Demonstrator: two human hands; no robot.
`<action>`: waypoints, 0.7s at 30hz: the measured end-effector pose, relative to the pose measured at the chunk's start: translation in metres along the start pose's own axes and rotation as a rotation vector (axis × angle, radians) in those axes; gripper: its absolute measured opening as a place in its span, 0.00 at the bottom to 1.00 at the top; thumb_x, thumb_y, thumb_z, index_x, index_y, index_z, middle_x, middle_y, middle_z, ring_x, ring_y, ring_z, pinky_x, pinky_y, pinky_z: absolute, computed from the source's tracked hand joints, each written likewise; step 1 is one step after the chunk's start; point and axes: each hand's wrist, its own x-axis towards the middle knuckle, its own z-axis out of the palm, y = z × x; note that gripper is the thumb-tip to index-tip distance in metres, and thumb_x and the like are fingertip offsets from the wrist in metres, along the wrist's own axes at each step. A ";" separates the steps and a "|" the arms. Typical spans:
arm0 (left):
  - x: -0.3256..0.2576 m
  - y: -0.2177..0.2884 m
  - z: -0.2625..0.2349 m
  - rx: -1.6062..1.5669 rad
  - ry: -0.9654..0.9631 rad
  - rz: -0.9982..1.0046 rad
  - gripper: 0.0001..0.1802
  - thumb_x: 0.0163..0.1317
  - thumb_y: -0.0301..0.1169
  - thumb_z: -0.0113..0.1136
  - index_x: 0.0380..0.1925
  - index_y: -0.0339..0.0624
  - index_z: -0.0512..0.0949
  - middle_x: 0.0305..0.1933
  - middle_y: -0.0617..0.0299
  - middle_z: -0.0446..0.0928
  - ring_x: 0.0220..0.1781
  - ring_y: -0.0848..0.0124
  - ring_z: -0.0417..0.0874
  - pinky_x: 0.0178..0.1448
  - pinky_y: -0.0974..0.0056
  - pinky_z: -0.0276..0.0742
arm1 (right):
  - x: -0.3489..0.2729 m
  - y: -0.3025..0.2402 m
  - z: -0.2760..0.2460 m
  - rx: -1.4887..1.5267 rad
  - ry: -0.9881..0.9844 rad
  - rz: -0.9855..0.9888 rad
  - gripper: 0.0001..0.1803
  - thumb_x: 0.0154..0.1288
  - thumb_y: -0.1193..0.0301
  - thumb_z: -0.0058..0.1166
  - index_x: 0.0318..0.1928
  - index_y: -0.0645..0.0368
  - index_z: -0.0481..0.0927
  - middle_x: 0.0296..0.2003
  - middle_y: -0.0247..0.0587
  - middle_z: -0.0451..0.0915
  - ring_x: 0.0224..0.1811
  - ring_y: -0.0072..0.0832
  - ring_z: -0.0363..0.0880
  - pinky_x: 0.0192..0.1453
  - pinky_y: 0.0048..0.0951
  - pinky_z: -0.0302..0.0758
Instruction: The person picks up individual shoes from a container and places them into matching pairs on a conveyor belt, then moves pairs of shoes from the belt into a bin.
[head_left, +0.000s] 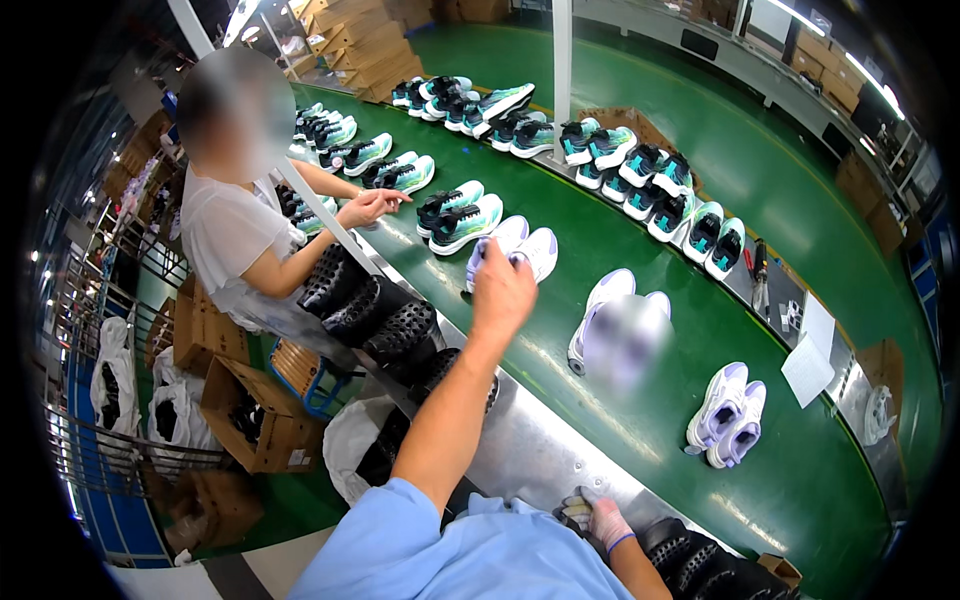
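Observation:
My bare left hand (503, 292) is raised over the green belt (640, 450), its fingers pinched together. Behind it in the picture stands a pair of white and lilac sneakers (541, 254), partly covered by the hand. Whether the fingertips touch a shoe or hold something small does not show. Low beside the belt's near metal edge (545, 440) is my right hand (598, 517), in a pale glove with greyish fingers curled in. What those fingers hold, if anything, is hidden. Two more lilac pairs stand to the right: one partly blurred (598, 300), one sharp (728, 415).
Across the near edge, a co-worker (235, 220) reaches over green and black sneakers (462, 218). More such sneakers (670, 205) line the far ledge, near tools (760, 280) and paper sheets (808, 358). Black studded shoe-shaped pieces (400, 330) crowd the near side. A cardboard box (262, 415) stands lower left.

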 end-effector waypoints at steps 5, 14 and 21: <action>-0.011 -0.035 0.057 0.176 -0.199 -0.060 0.42 0.60 0.33 0.57 0.68 0.15 0.57 0.45 0.26 0.82 0.49 0.35 0.85 0.59 0.44 0.80 | -0.006 0.000 0.009 0.011 0.064 -0.039 0.22 0.74 0.51 0.52 0.44 0.58 0.85 0.34 0.41 0.88 0.26 0.32 0.85 0.32 0.32 0.81; 0.064 0.014 0.081 0.372 -0.340 0.310 0.24 0.62 0.37 0.65 0.58 0.41 0.81 0.52 0.39 0.83 0.55 0.45 0.85 0.59 0.46 0.81 | -0.005 -0.006 0.009 -0.049 0.096 0.007 0.25 0.70 0.48 0.56 0.43 0.58 0.88 0.37 0.42 0.90 0.32 0.32 0.88 0.39 0.33 0.82; 0.107 0.070 0.156 0.394 -0.517 0.388 0.25 0.59 0.36 0.68 0.57 0.41 0.80 0.56 0.43 0.80 0.61 0.47 0.81 0.65 0.49 0.79 | -0.014 -0.019 0.032 -0.215 0.176 -0.029 0.22 0.72 0.52 0.52 0.44 0.57 0.88 0.36 0.39 0.91 0.31 0.28 0.87 0.37 0.27 0.78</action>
